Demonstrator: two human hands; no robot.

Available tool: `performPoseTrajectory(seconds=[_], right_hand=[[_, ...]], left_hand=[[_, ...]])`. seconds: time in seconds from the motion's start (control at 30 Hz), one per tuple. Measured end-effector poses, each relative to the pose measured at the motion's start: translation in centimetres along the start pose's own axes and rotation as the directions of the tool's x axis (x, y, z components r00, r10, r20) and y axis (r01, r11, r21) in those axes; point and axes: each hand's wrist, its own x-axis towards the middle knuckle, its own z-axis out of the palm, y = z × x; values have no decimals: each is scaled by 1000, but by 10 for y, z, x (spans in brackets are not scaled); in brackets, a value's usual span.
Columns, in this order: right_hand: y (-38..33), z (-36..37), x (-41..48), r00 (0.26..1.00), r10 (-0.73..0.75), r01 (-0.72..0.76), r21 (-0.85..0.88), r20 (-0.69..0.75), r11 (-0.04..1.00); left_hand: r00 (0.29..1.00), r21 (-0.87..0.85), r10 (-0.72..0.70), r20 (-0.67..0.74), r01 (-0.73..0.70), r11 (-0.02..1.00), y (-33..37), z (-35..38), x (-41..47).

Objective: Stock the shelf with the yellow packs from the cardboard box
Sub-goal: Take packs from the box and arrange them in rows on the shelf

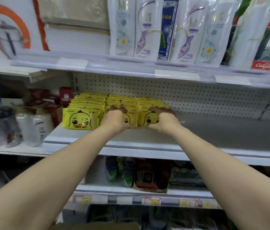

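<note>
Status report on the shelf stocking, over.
Left hand grips middle row of yellow packs, right hand the right row. Three rows on shelf. Nothing blocking.

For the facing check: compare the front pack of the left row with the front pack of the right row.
The left front pack is untouched, duck face fully visible; the right front pack is gripped by the right hand, face partly hidden. The left front pack sits near red boxes; the right front pack borders bare shelf. Both are yellow and upright.
</note>
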Motion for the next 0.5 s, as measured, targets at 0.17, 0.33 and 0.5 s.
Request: performPoseTrajectory(seconds=[0.17, 0.33, 0.5], right_hand=[[-34, 16, -64, 998, -5, 5, 1, 67, 1000], [-55, 47, -119, 987, 22, -24, 6, 159, 1000], [-69, 84, -157, 971, 42, -52, 38, 234, 998]], left_hand=[[998, 174, 0, 62, -11, 985, -32, -17, -69], [986, 152, -5, 168, -21, 988, -70, -15, -126], [976, 185, -33, 216, -7, 983, -108, 1, -166]])
